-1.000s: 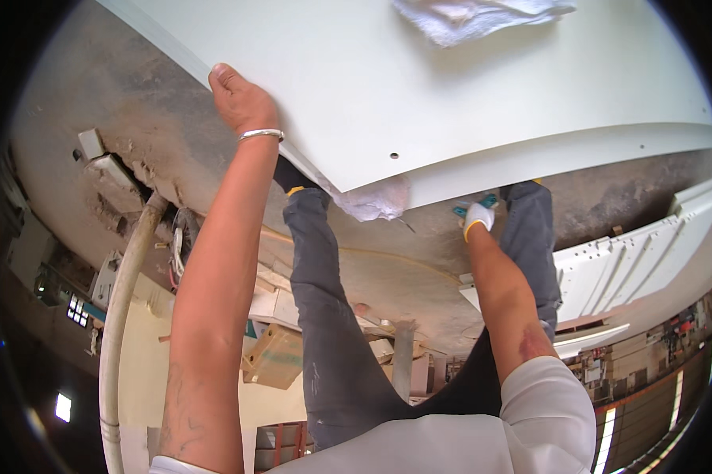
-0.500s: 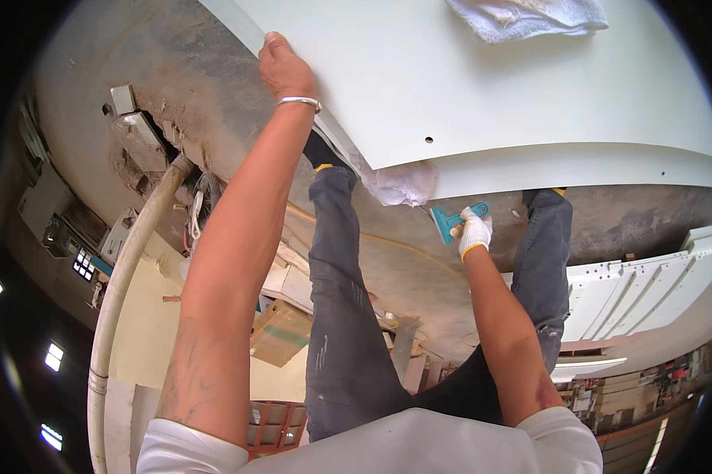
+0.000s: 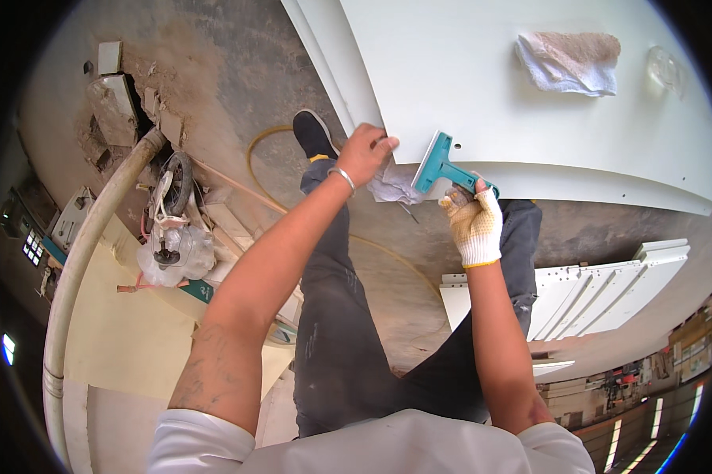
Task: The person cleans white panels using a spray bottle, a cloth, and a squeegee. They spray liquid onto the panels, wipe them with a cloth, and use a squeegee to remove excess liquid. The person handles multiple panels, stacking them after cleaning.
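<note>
While the teal scraper (image 3: 433, 164) is overlapping the near edge of the white panel (image 3: 482, 95) in view, the gloved right hand (image 3: 478, 225) is wrapping its handle, wrist raised. The bare left hand (image 3: 364, 156) is bending over the panel's near-left corner; whether it is pinching, I cannot tell. Compared with half a second ago, the scraper is sitting higher in view and the left hand nearer that corner.

We see a stained grey-brown floor (image 3: 237, 39), broken open on the left around a rubble-edged hole (image 3: 141, 107). Near it, a pale pole (image 3: 97, 215) curves down past a small paned window (image 3: 32, 246) amid darkness. At lower right, bright light strips (image 3: 658, 419) gleam in shadow beside blurry clutter (image 3: 617, 387).
</note>
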Demonstrator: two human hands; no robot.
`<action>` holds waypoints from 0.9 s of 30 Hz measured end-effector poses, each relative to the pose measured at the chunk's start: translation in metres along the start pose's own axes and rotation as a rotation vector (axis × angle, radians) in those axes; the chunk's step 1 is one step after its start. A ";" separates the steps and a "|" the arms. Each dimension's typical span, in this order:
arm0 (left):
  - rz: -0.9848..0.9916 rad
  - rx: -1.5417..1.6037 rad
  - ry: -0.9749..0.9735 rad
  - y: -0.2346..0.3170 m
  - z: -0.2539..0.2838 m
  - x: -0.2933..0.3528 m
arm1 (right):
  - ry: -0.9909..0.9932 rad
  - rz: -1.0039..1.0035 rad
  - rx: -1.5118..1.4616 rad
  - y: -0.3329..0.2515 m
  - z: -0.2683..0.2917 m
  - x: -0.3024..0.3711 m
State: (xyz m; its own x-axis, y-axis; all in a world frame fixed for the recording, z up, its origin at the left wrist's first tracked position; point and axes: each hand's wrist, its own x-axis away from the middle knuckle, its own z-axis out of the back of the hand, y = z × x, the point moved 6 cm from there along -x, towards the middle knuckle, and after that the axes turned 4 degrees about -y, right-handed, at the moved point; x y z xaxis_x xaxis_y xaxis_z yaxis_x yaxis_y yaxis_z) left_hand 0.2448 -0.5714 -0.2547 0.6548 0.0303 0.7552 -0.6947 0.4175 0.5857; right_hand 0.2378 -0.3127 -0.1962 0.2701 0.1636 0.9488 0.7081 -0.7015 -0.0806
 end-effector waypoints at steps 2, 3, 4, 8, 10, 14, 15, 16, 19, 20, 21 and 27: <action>0.116 0.282 -0.035 -0.010 -0.022 0.017 | 0.014 0.067 0.058 -0.002 -0.004 -0.005; 0.213 0.415 -0.057 -0.015 -0.031 0.024 | 0.001 0.089 0.110 -0.002 -0.006 -0.005; 0.175 0.441 -0.035 -0.012 -0.034 0.027 | -0.049 0.109 0.161 -0.001 -0.011 -0.004; 0.166 0.499 -0.054 -0.007 -0.031 0.027 | -0.110 0.087 0.292 -0.001 -0.020 0.006; 0.162 0.476 -0.116 -0.007 -0.028 0.024 | -0.118 0.065 0.420 -0.004 -0.025 0.008; 0.128 0.475 -0.179 -0.007 -0.025 0.022 | -0.130 -0.009 0.775 -0.011 -0.041 -0.001; 0.113 0.519 -0.183 -0.007 -0.025 0.023 | -0.146 -0.064 0.833 -0.009 -0.046 -0.003; 0.158 0.546 -0.137 -0.012 -0.022 0.024 | -0.149 -0.100 0.876 -0.009 -0.051 -0.005; 0.274 0.614 -0.012 -0.030 -0.011 0.030 | -0.253 -0.080 0.820 -0.009 -0.072 0.000; 0.294 0.621 0.037 -0.037 -0.005 0.031 | -0.281 -0.053 0.805 -0.009 -0.077 0.005; 0.338 0.638 0.085 -0.045 0.001 0.033 | -0.272 0.056 0.971 -0.013 -0.082 0.010; 0.377 0.622 0.065 -0.069 0.004 0.050 | -0.230 0.747 2.038 0.007 -0.097 0.048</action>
State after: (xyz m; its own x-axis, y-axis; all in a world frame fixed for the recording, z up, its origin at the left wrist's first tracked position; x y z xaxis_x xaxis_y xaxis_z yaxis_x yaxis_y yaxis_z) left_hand 0.3243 -0.6022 -0.2557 0.3407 0.1323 0.9308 -0.9044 -0.2244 0.3630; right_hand 0.1924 -0.3765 -0.1219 0.6885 0.4516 0.5675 -0.0502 0.8102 -0.5840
